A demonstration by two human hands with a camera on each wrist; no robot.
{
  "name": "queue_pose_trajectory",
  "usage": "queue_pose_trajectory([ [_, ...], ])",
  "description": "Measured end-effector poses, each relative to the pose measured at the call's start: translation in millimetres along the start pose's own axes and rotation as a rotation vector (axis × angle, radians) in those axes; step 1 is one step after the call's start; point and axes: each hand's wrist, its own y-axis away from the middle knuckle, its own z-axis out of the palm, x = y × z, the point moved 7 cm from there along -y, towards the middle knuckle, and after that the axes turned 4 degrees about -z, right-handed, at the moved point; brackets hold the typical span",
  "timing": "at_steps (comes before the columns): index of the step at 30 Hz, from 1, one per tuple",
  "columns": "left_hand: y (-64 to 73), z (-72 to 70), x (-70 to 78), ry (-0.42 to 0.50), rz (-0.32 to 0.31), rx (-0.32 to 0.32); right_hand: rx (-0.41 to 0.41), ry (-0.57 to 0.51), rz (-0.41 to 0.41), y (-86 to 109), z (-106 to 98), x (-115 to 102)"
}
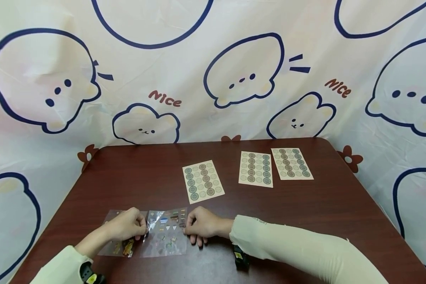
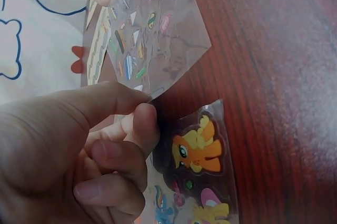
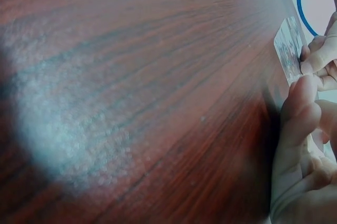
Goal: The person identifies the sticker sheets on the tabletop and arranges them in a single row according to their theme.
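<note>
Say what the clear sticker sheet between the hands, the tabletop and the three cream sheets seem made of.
Clear sticker sheet: probably thin, glossy plastic; the table shows through and light glares off it.
Tabletop: reddish-brown, satin wood or wood-look laminate; grain streaks show, but not which.
Three cream sheets: likely matte paper or thin card; they look opaque and flat, without glare.

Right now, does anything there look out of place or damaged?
No spill or obvious tear. Slightly askew: the leftmost sheet of circles, turned at an angle and closer to the clear sticker sheet, apart from the two side-by-side sheets farther right.
</note>
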Motion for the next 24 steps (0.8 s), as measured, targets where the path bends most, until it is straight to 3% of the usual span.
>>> queue_pose_trajectory([
  [8, -1.7, 1.8, 0.0, -0.001, -0.021, -0.035, 0.013, -0.013, 0.002, 0.2, 0.3, 2.5],
  [24, -1.0, 0.1, 0.0, -0.015, -0.017, -0.030, 0.029, -0.003, -0.017, 0.0, 0.2, -0.5],
])
